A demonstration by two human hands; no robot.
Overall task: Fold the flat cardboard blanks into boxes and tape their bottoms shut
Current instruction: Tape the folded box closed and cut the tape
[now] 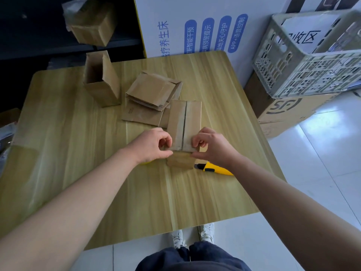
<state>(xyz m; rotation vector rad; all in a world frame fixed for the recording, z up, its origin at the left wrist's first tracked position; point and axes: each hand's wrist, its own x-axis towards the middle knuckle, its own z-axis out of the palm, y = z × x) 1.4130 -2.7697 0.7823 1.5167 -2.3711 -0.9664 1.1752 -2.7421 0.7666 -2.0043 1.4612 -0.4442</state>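
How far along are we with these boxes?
Done: one upright box stands folded, far left on the table. In hand: left hand and right hand pinch a second box, flaps closed, seam up; tape not discernible. Left: the stack of flat blanks behind it.

You have one view, from the wide-angle camera on your head. It faces forward and steeply down, close over the table (78, 133). Your forearms run in from the bottom corners to your left hand (151, 145) and right hand (213, 146) near the frame's centre, where both pinch the box (184, 122). Beyond the hands the table's far edge shows; behind them, toward you, your shoes (205, 231). Right of the right hand, the crate (304, 75) bends with the lens.
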